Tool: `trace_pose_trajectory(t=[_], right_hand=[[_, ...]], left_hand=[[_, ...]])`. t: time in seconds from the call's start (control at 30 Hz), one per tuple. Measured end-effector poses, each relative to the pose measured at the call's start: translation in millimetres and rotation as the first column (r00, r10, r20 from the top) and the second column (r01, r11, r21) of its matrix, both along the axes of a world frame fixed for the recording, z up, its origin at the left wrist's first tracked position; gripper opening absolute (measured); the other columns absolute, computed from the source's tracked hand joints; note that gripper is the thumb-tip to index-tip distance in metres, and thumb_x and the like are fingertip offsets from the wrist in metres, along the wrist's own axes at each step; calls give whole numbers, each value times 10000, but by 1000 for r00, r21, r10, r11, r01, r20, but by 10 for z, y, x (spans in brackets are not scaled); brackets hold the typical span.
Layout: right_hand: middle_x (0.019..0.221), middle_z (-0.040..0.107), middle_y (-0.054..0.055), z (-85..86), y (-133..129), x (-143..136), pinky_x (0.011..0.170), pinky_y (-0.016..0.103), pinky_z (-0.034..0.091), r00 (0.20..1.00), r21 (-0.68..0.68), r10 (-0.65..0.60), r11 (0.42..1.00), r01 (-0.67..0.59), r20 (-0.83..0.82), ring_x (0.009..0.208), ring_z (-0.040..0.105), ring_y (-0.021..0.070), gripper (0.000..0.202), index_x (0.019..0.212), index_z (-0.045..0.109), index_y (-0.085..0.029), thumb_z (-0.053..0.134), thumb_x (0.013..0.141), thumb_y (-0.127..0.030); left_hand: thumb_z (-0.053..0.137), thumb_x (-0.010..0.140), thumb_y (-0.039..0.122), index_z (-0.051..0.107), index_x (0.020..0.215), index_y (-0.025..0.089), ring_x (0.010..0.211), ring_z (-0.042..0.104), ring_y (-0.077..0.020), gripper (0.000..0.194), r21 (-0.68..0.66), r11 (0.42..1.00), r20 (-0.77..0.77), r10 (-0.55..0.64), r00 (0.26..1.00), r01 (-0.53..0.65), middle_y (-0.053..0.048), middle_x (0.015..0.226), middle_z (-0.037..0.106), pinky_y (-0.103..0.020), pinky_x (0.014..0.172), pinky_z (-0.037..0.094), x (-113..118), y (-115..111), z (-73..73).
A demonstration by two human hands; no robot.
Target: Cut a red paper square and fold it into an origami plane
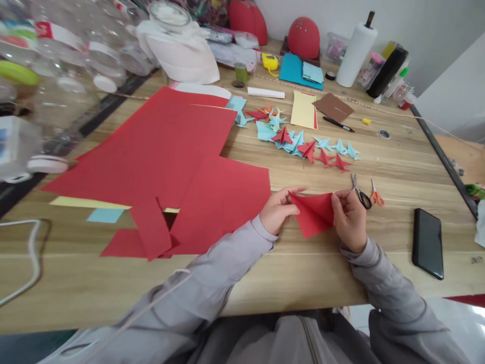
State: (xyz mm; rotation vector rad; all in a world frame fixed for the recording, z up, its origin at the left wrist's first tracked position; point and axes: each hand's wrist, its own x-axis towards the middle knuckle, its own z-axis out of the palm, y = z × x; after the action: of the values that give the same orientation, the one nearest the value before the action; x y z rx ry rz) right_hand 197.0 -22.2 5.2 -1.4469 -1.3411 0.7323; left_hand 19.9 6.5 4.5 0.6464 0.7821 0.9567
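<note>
both hands (277, 211) pinch creased red paper (313, 214); bottle label (44, 30) unreadably blurred.

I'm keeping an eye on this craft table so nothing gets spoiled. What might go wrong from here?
The small red sheet is held at its sides by the left hand and right hand; uneven pulling might tear or miscrease it.
The black-handled scissors lie close by the right hand, which could knock them.
The left sleeve crosses the edge of a large red sheet and might shift it.
</note>
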Motion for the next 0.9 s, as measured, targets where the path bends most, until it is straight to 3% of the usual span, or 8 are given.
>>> trace_pose_trajectory(t=[0.2, 0.33, 0.43, 0.53, 0.63, 0.7, 0.83, 0.9], right_hand=[[532, 470, -48, -9, 62, 15, 406, 232, 286, 991, -56, -116, 992, 113, -64, 439, 378, 91, 282, 790, 518, -200, 569, 836, -474], [503, 450, -58, -37, 80, 9, 385, 227, 240, 985, -112, -95, 991, 79, -141, 422, 337, 85, 301, 766, 520, -203, 601, 807, -490], [499, 459, -55, -60, 81, 3, 375, 225, 236, 982, -166, -95, 984, 68, -162, 418, 344, 87, 313, 762, 536, -201, 610, 791, -504], [517, 476, -48, -84, 94, 13, 386, 222, 272, 980, -173, -118, 981, 90, -158, 435, 376, 91, 319, 744, 541, -198, 620, 779, -505], [510, 464, -54, -103, 112, 29, 379, 216, 281, 972, -157, -156, 979, 129, -177, 428, 375, 90, 318, 737, 525, -203, 619, 779, -504], [506, 463, -57, -99, 118, 30, 370, 211, 282, 970, -154, -158, 979, 131, -185, 416, 373, 86, 310, 736, 512, -205, 610, 790, -495], [600, 561, -38, -29, 100, 28, 395, 200, 355, 979, -95, -115, 990, 100, -170, 442, 455, 87, 234, 875, 512, -208, 547, 849, -438], [801, 650, 12, 18, 80, 44, 493, 219, 455, 988, 19, -76, 997, 79, -134, 577, 572, 103, 214, 1015, 498, -220, 511, 880, -386]], left_hand=[[718, 613, 168, 565, 1083, 129, 745, 678, -167, 496, 120, 992, -63, 51, 997, -43, -24, 776, 711, -306, 762, 516, 0, -8, 14], [713, 656, 210, 568, 1078, 141, 714, 673, -164, 451, 163, 983, -143, 111, 983, -88, -14, 721, 700, -305, 747, 517, -3, -4, 21], [700, 669, 186, 544, 1177, 172, 703, 655, -146, 531, 212, 970, -158, 152, 976, -117, 4, 726, 693, -288, 740, 510, -21, 0, 51], [700, 669, 172, 616, 1151, 197, 745, 642, -153, 490, 286, 957, -228, 115, 967, -46, 0, 740, 688, -273, 740, 499, -61, -16, 103], [705, 661, 184, 723, 958, 198, 876, 643, -210, 298, 317, 937, -374, -19, 927, 147, -41, 854, 718, -307, 792, 498, -95, -50, 132], [698, 656, 170, 734, 938, 197, 986, 629, -233, 286, 330, 918, -423, -62, 904, 218, -54, 972, 724, -330, 883, 474, -103, -69, 125], [687, 654, 163, 715, 1004, 182, 1038, 617, -233, 351, 328, 926, -419, -32, 907, 184, -65, 1065, 711, -353, 961, 432, -109, -47, 76], [703, 641, 181, 714, 1000, 177, 1034, 615, -239, 359, 317, 943, -394, 32, 919, 102, -66, 1052, 712, -358, 943, 443, -121, -7, 48]])
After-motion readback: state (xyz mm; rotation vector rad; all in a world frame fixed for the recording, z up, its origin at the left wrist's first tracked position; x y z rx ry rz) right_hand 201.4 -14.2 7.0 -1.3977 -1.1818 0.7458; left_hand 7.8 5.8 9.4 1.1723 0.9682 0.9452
